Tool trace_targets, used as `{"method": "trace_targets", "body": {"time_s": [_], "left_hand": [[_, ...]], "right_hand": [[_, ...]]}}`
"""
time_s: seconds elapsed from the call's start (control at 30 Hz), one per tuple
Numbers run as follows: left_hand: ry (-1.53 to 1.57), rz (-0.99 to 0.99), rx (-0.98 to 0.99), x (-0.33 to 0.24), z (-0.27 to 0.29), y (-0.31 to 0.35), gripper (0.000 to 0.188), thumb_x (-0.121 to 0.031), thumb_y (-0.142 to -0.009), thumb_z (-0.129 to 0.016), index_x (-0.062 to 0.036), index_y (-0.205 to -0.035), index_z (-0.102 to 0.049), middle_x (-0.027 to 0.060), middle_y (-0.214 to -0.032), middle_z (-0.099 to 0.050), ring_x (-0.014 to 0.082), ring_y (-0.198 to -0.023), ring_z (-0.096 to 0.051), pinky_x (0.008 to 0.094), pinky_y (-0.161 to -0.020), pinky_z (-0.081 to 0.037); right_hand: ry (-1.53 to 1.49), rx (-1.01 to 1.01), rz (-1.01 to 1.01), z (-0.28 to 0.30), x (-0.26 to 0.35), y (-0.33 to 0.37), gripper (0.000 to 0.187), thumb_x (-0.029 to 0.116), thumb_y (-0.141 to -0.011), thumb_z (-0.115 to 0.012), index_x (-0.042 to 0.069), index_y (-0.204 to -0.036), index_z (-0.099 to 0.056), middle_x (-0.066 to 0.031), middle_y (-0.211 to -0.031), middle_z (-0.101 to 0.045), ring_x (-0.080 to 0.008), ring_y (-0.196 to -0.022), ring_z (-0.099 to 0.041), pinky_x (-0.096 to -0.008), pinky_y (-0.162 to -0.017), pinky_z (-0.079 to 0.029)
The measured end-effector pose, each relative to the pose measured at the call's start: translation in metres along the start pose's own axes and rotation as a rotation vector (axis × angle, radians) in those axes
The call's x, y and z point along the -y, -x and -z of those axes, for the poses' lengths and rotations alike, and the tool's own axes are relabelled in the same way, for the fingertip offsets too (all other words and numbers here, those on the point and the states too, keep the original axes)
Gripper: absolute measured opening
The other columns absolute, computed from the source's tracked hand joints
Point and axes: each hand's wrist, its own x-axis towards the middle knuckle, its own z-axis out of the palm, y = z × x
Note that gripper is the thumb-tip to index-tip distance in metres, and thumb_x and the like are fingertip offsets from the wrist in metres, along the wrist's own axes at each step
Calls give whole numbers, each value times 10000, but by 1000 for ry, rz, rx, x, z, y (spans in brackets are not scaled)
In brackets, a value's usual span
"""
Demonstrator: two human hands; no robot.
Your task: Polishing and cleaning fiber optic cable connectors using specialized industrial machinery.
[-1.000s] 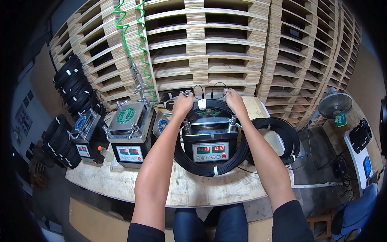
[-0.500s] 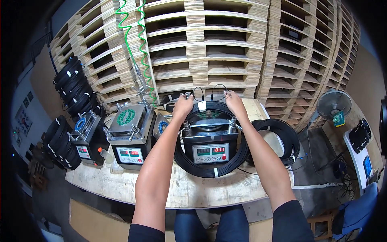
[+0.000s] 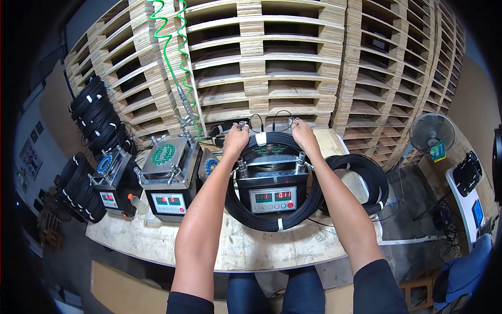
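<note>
Straight ahead stands a box-shaped polishing machine (image 3: pixel 273 180) with a red-lit digital panel (image 3: pixel 273 200) and metal clamp posts at its corners. A coil of black cable (image 3: pixel 278 224), bound with white ties, rests around it. Two thin cable ends loop up behind the machine's top and come down to small dark connectors (image 3: pixel 262 127). My left hand (image 3: pixel 237 138) is closed on a metal knob (image 3: pixel 243 124) at the far left corner. At the far right corner my right hand (image 3: pixel 304 137) has its fingers closed round a matching knob (image 3: pixel 296 121), mostly hidden by them.
Another black cable coil (image 3: pixel 380 183) lies to the right. Two similar machines stand left, the larger one (image 3: pixel 166 178) beside a small bottle (image 3: pixel 135 200). Stacked cable coils (image 3: pixel 94 112) rise beyond them. Wooden pallets (image 3: pixel 253 57) wall the back; a fan (image 3: pixel 433 133) stands right.
Both hands stay at the far corner knobs, with only slight finger movement. On the machine in front of me, the left display has gone from dim to showing a lit red digit.
</note>
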Motion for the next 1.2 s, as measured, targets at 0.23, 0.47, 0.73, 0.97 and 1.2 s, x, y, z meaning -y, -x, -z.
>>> {"method": "trace_targets", "body": {"time_s": [0.23, 0.47, 0.73, 0.97, 1.2], "left_hand": [[0, 53, 8, -12, -1, 9, 647, -544, -919, -484, -131, -1418, -482, 241, -1378, -541, 408, -1282, -514, 499, -1057, -400], [-43, 60, 11, -15, 2, 13, 658, -552, -924, -468, -128, -1428, -463, 244, -1378, -539, 419, -1290, -503, 499, -1063, -397], [-27, 48, 35, -14, 1, 9, 658, -551, -923, -467, -137, -1435, -459, 237, -1389, -533, 411, -1298, -498, 499, -1073, -386], [-25, 46, 47, -13, 5, 12, 664, -548, -921, -464, -133, -1439, -459, 236, -1398, -526, 409, -1308, -489, 498, -1081, -379], [-55, -69, 24, -15, -3, 11, 581, -432, -972, -436, -105, -1449, -386, 275, -1333, -556, 454, -1250, -519, 542, -1041, -399]], "right_hand": [[-10, 14, -8, 3, -6, -3, 430, 428, -960, -461, 137, -1231, -625, -199, -1229, -646, -407, -1179, -582, -487, -988, -453], [-10, -8, 35, 1, -9, -6, 403, 383, -951, -458, 113, -1202, -621, -214, -1204, -651, -421, -1165, -586, -494, -982, -454], [17, -19, 32, 3, -9, -6, 403, 394, -958, -446, 121, -1201, -615, -217, -1202, -650, -418, -1164, -587, -495, -980, -455], [-82, -67, 116, -2, -6, 0, 343, 256, -961, -439, -17, -1079, -610, -271, -1098, -643, -420, -1075, -600, -434, -921, -458], [-127, -24, 229, -3, -34, -21, 311, 248, -957, -483, 15, -1117, -614, -255, -1068, -665, -419, -1055, -620, -440, -910, -483]]}}
